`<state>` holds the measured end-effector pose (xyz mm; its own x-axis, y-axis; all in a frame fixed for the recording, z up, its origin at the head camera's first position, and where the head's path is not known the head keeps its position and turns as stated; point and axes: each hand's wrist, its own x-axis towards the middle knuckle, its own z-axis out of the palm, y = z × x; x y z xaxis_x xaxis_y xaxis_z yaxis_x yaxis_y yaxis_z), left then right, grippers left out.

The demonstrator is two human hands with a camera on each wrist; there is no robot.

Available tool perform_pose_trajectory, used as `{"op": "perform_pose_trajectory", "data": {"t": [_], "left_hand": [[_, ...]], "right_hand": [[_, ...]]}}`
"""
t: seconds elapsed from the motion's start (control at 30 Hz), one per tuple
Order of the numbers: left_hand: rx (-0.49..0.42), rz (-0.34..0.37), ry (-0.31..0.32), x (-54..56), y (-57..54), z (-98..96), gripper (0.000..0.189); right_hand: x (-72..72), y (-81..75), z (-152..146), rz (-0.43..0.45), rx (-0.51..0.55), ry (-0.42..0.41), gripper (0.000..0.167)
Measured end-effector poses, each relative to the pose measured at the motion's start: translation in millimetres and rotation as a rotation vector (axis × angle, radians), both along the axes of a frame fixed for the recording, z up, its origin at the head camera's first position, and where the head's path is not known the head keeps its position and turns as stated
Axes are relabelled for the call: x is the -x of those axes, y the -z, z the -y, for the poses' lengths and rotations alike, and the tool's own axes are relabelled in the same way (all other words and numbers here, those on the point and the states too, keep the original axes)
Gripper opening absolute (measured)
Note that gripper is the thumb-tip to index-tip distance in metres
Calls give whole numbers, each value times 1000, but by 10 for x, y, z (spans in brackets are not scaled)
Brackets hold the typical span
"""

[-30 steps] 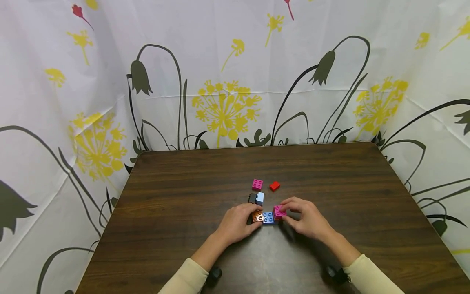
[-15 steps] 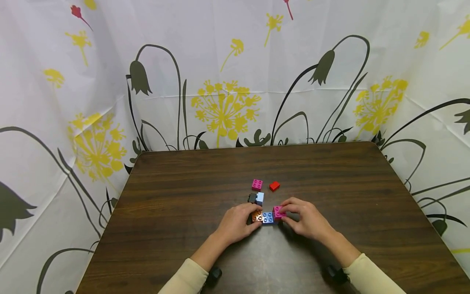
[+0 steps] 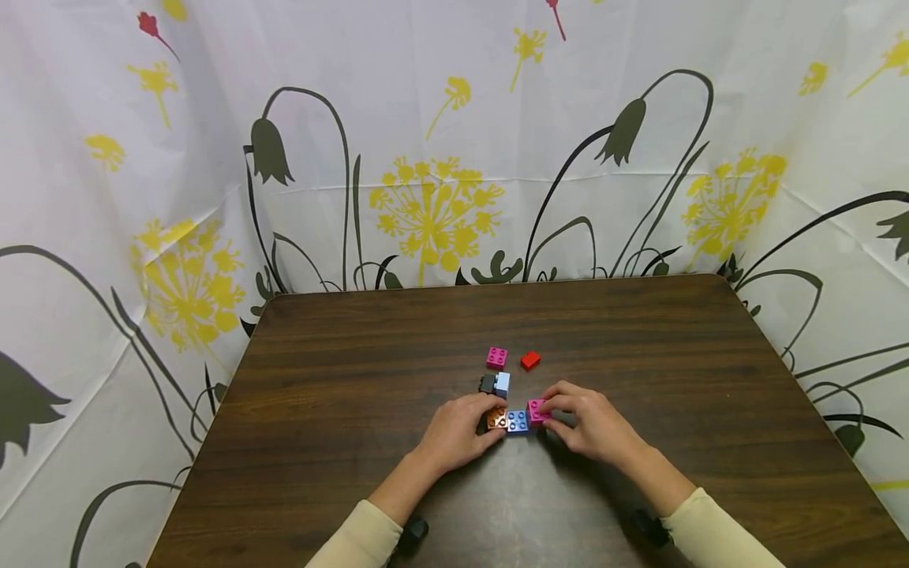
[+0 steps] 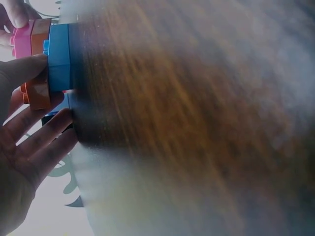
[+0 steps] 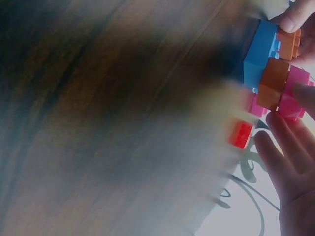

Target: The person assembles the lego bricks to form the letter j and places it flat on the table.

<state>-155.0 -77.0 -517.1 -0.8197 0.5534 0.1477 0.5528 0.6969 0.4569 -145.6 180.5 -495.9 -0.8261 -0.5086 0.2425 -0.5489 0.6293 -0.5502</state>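
A long blue toy building brick lies on the table, its middle studs showing between two orange bricks at its ends. My left hand pinches the left orange brick between thumb and fingers. The other orange brick carries a pink brick on top. My right hand pinches that pink brick, with thumb and fingertips on its sides. In the right wrist view, the remaining right-hand fingers spread beyond the stack. Whether the right orange brick is pressed fully onto the blue one I cannot tell.
Behind the left hand, a black piece stands against a light blue brick. Farther back lie a loose pink brick and a red brick. The brown table ends at a flower-patterned curtain.
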Motion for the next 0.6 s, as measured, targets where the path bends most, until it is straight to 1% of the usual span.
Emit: {"op": "perform_pose_trajectory", "data": {"t": [0.23,0.47,0.6], "left_hand": [[11,0,-10,-18,0,9,38],[9,3,-9,-12,6,7,38],[13,-7,-3,1,1,-3,38]], "right_hand": [[11,-27,14,15,-26,-4,19],[16,-30,9,17,-25,-14,19],[16,-67,8,-6,-75,-18,18]]}}
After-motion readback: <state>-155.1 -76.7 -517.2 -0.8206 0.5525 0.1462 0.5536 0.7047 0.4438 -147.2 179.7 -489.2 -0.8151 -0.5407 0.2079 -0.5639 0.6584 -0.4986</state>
